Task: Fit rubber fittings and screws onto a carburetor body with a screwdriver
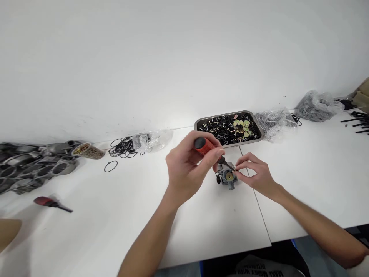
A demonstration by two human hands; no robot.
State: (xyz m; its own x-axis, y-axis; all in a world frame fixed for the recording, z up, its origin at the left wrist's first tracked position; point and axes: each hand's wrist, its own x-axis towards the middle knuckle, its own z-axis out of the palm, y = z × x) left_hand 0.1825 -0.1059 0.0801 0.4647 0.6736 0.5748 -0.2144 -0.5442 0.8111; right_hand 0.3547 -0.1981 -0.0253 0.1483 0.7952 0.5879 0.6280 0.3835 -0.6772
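My left hand point(186, 169) is closed around the red-and-black handle of a screwdriver point(205, 146). The shaft slants down to the right, its tip at the upper right side of a small grey metal carburetor point(230, 184). A round brass-coloured plate point(229, 176) shows inside the carburetor's bore. At that same side my right hand point(257, 173) has its thumb and fingertips pinched together beside the screwdriver tip. What they pinch, if anything, is too small to make out. The carburetor rests on the white table point(213, 227), its far side partly covered by my left hand.
Behind the carburetor stands a metal tray point(261, 135) of small black and brass-coloured parts. Plastic bags point(276, 123) lie to its right. Leftward are black rubber rings point(123, 147), a tipped cup of small parts point(89, 151), grey castings point(34, 169) and another screwdriver point(52, 202).
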